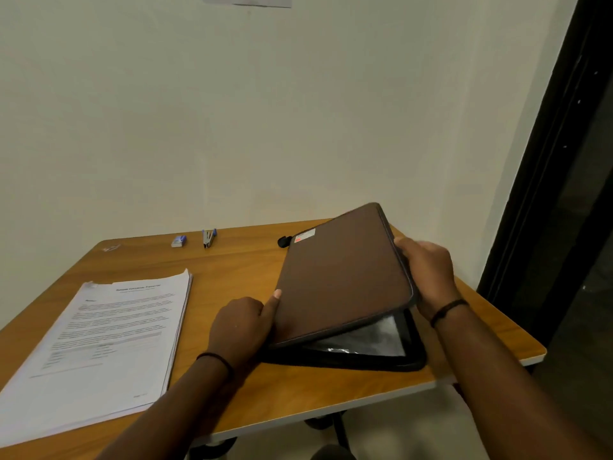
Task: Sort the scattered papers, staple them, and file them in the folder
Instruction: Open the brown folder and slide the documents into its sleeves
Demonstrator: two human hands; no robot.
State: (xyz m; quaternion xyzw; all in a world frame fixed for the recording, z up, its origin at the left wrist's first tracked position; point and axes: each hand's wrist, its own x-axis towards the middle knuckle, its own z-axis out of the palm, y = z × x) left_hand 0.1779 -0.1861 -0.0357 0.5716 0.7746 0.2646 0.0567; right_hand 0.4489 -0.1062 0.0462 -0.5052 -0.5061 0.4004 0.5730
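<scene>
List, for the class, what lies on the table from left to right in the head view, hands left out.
Stack of papers → small staple box → stapler → brown folder, its cover lifted.

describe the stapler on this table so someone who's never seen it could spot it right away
Start at the wooden table and look along its far edge by the wall. Left of the brown folder lies the stapler, slim, grey metal with blue ends. The small box beside it is squat and blocky.
</scene>
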